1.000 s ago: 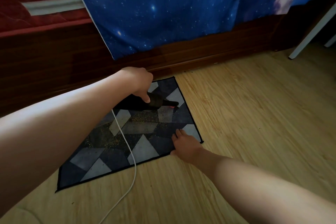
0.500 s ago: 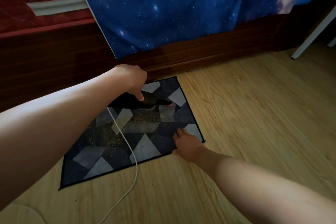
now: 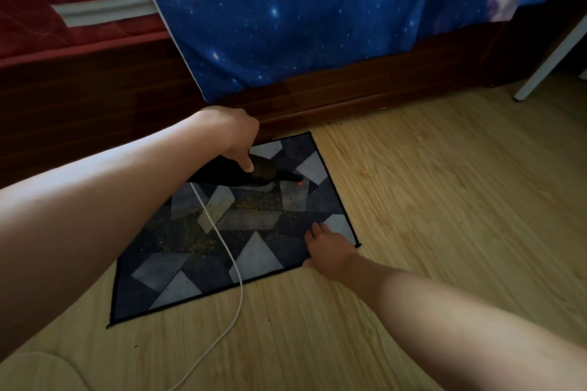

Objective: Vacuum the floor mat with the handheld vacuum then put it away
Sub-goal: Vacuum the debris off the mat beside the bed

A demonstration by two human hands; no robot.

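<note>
Grey-and-navy triangle-patterned mat (image 3: 254, 254), black vacuum (image 3: 263, 173), white cord (image 3: 236, 276), starry blue sheet (image 3: 301, 16).

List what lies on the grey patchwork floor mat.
A black handheld vacuum gripped by the left hand, its white cord, scattered yellowish crumbs, and the right hand pressing one corner. Anything beneath them is hidden.

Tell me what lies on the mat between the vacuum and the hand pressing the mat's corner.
In the head view, only mat speckled with yellowish crumbs lies between the vacuum and the right hand.
</note>
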